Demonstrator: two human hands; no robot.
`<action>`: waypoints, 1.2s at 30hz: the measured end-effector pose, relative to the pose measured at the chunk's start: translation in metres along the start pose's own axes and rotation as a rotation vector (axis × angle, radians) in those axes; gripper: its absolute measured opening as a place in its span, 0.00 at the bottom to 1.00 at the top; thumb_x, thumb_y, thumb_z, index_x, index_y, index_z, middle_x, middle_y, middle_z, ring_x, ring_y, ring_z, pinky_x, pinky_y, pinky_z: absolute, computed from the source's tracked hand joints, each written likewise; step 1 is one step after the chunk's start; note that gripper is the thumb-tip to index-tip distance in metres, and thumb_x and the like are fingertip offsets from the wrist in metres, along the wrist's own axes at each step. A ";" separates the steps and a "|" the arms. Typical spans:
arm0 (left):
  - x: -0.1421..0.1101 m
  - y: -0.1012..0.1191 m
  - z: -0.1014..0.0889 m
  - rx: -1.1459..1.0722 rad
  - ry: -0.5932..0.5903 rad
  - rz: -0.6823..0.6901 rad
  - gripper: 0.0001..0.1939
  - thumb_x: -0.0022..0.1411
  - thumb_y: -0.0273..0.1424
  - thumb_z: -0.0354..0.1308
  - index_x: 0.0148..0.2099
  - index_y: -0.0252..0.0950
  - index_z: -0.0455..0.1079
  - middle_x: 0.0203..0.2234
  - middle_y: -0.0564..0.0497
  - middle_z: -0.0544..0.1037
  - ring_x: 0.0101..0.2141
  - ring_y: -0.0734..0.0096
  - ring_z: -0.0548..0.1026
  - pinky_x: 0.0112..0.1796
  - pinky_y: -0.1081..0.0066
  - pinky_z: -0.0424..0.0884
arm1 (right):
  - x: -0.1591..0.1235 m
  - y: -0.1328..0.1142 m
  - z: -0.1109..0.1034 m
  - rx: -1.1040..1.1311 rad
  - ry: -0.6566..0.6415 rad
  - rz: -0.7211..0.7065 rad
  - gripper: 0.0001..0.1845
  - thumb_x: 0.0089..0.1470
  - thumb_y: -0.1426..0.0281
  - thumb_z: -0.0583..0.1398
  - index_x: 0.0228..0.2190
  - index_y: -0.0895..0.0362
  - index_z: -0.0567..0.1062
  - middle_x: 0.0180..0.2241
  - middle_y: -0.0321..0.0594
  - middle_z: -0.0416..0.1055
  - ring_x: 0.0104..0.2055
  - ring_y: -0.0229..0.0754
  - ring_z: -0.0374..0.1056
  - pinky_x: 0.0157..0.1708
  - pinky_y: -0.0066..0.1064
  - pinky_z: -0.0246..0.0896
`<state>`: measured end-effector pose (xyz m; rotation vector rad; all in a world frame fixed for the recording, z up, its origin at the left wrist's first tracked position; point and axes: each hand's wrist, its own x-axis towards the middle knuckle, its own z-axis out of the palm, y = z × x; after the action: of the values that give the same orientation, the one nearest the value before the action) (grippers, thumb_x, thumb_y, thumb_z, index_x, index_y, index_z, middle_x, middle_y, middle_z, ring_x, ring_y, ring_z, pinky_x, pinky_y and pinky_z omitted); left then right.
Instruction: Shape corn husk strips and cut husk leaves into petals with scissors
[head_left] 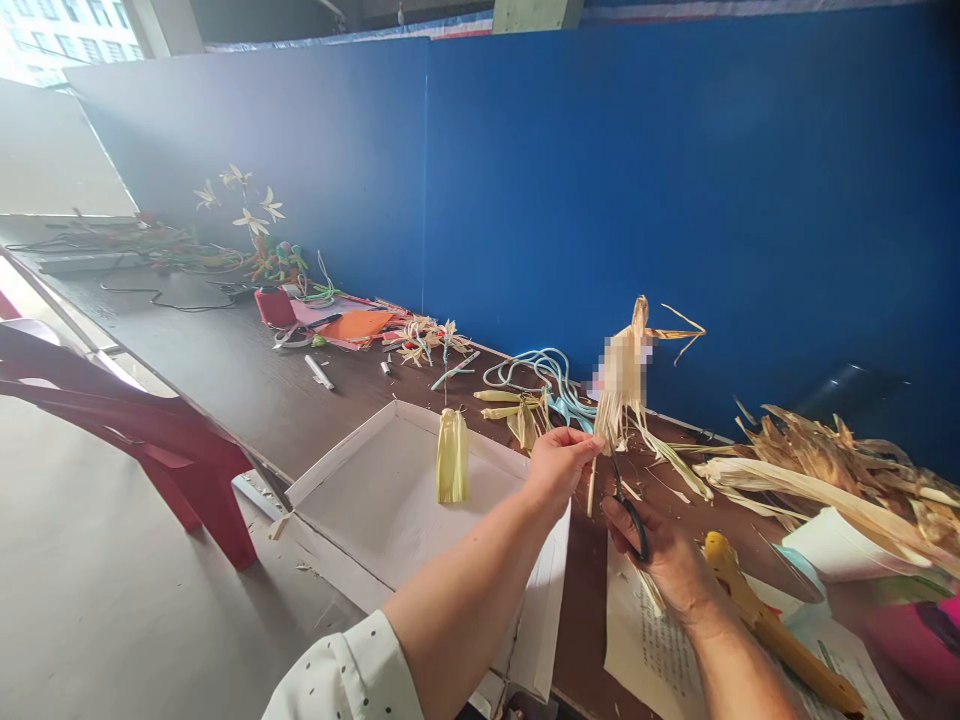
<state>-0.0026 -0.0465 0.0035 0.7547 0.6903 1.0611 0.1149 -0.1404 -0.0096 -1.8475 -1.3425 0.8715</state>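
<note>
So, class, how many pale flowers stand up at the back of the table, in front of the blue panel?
4: the left flower, the top flower, the right flower and the lowest flower. Others may be hidden behind them.

my off-white sleeve [346, 675], lil dark polka dots [370, 637] scattered over it, left forearm [465, 580] bare past that, left hand [556, 467] and right hand [666, 562] bare too

Upper-left glare veils the blue wall [525, 190] in haze, fading rightward.
</note>
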 end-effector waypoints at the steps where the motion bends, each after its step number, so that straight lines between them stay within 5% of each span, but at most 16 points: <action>1: 0.000 0.000 0.000 0.005 0.001 0.011 0.16 0.40 0.37 0.68 0.24 0.33 0.66 0.16 0.57 0.65 0.18 0.83 0.60 0.21 0.78 0.57 | 0.000 0.000 0.000 -0.003 0.001 0.000 0.23 0.49 0.49 0.57 0.16 0.53 0.64 0.16 0.33 0.60 0.21 0.38 0.54 0.23 0.31 0.48; 11: -0.004 0.003 0.003 0.096 -0.002 0.125 0.13 0.44 0.34 0.66 0.26 0.33 0.67 0.18 0.56 0.68 0.19 0.83 0.62 0.22 0.79 0.58 | 0.000 -0.001 0.000 -0.018 0.030 0.012 0.19 0.50 0.54 0.57 0.17 0.53 0.66 0.17 0.34 0.62 0.21 0.38 0.54 0.22 0.31 0.49; 36: 0.000 0.004 0.001 0.099 -0.011 0.051 0.07 0.49 0.28 0.62 0.25 0.32 0.66 0.17 0.54 0.69 0.18 0.83 0.63 0.22 0.79 0.59 | 0.004 0.012 -0.001 -0.011 0.051 0.020 0.21 0.50 0.51 0.57 0.17 0.53 0.65 0.16 0.34 0.62 0.19 0.37 0.56 0.20 0.30 0.51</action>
<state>-0.0036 -0.0460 0.0076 0.8666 0.7219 1.0741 0.1226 -0.1391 -0.0193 -1.8815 -1.3020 0.8231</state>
